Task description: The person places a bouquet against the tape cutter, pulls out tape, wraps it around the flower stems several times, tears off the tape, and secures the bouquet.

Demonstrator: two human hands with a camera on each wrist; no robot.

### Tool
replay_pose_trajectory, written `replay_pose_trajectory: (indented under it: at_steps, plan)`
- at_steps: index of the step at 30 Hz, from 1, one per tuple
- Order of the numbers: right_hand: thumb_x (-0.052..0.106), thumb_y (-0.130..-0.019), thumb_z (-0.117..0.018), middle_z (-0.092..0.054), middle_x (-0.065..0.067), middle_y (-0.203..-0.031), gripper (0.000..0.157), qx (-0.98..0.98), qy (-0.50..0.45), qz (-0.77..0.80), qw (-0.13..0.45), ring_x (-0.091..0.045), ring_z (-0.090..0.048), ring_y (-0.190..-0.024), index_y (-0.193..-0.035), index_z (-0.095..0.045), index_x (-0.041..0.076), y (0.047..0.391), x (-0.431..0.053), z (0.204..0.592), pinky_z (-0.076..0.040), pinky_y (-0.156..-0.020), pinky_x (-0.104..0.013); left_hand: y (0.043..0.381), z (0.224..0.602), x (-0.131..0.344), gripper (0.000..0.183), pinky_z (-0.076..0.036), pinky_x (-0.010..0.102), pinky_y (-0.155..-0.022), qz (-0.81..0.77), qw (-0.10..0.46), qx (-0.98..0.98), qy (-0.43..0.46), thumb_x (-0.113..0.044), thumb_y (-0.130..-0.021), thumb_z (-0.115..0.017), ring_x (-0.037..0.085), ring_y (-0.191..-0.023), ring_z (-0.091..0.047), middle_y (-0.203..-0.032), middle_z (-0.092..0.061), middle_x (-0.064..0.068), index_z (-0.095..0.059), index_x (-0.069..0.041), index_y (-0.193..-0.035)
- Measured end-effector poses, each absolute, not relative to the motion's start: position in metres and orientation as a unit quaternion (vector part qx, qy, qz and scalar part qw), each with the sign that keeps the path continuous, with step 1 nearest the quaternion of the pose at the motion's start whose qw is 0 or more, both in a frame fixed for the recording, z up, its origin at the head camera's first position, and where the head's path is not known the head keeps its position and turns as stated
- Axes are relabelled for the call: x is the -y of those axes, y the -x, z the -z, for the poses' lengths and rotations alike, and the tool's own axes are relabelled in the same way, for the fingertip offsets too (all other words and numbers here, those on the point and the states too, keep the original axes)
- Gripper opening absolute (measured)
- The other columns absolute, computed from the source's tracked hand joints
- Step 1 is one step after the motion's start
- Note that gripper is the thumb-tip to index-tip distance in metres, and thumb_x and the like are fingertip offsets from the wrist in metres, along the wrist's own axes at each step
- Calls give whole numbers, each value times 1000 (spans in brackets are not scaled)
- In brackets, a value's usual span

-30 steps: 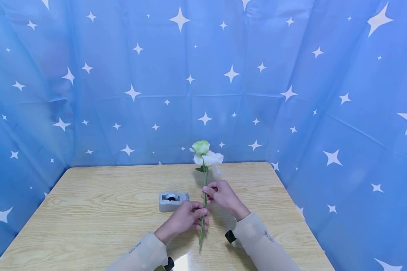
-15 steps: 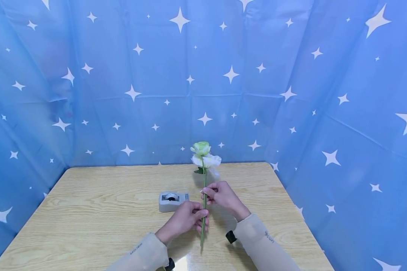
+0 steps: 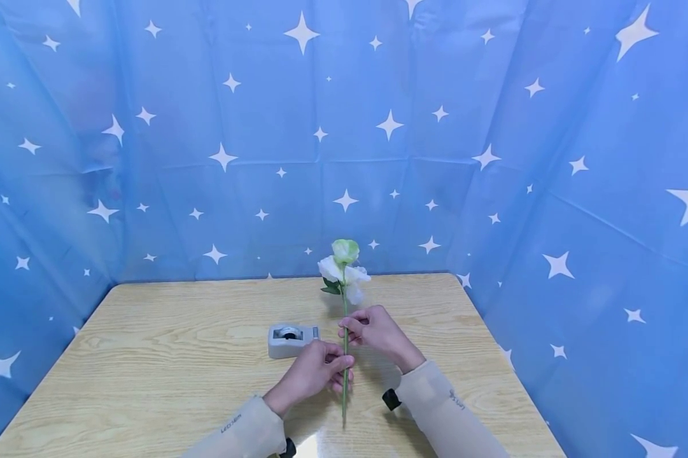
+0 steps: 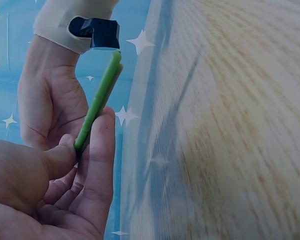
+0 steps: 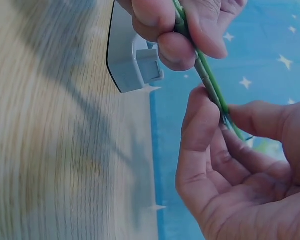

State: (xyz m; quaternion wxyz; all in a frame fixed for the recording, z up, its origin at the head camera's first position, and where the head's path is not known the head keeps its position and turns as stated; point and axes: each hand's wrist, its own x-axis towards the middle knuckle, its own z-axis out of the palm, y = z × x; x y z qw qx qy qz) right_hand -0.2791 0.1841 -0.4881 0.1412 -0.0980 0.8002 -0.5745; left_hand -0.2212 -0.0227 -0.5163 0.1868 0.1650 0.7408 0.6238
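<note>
Two green stems (image 3: pixel 344 397) lie side by side, topped by a pale green bloom (image 3: pixel 345 250), white blooms (image 3: pixel 356 275) and a dark green leaf (image 3: pixel 331 287). Low on the stems, my left hand (image 3: pixel 311 373) pinches them between thumb and fingers. My right hand (image 3: pixel 380 334) pinches the same stems higher up, below the blooms. The left wrist view shows the cut stem ends (image 4: pixel 116 56) pointing up past the left fingertips. Between both hands, the paired stems (image 5: pixel 207 77) press together in the right wrist view.
A grey tape dispenser (image 3: pixel 286 341) with a roll in it stands on the wooden table (image 3: pixel 177 356), just behind my left hand. A blue curtain (image 3: pixel 263 127) with white stars hangs around the table's back and sides.
The stems have turned between my fingers. A white bloom now shows on the left, the leaf has shifted left, and the stem ends have swung slightly right. Both hands stay almost in place.
</note>
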Motion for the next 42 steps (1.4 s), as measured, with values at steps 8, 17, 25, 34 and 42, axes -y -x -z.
replay_pose_trajectory:
  at_steps: [8, 17, 25, 34, 42]
  plan:
    - [13, -121, -65, -88, -20, -105, 29, -808, 111, 564, 128, -10, -78, -84, -125, -83, -10, 279, -179, 489, -74, -83, -32, 220, 517, 23, 24, -76, 39, -71, -629, 181, -740, -157, -12, -116, -73, 17, -74, -83, -98, -85, 30, -78, 11, -111]
    - [8, -120, -63, -88, -22, -106, 29, -806, 113, 567, 129, -9, -79, -85, -128, -80, -14, 280, -177, 491, -75, -86, -35, 222, 520, 26, 27, -76, 35, -73, -638, 204, -726, -154, -13, -118, -70, 13, -76, -80, -106, -84, 32, -73, 13, -115]
    - [8, -121, -61, -88, -18, -110, 29, -800, 108, 573, 143, -12, -79, -89, -130, -80, -12, 281, -177, 492, -73, -86, -31, 225, 521, 29, 26, -78, 42, -84, -652, 218, -710, -153, -11, -118, -68, 35, -96, -89, -115, -85, 27, -72, 13, -128]
    - [12, -121, -61, -88, -18, -112, 32, -792, 123, 580, 147, -10, -79, -90, -133, -80, -11, 283, -178, 495, -74, -92, -35, 224, 519, 28, 22, -77, 38, -79, -652, 204, -715, -149, -8, -118, -69, 37, -96, -90, -106, -85, 18, -74, 12, -127]
    - [13, -122, -60, -87, -27, -116, 34, -798, 140, 567, 150, -16, -84, -96, -129, -80, -14, 283, -179, 481, -75, -99, -52, 221, 516, 28, 20, -77, 35, -77, -644, 191, -726, -145, -5, -116, -70, 39, -94, -89, -104, -85, 21, -76, 12, -125]
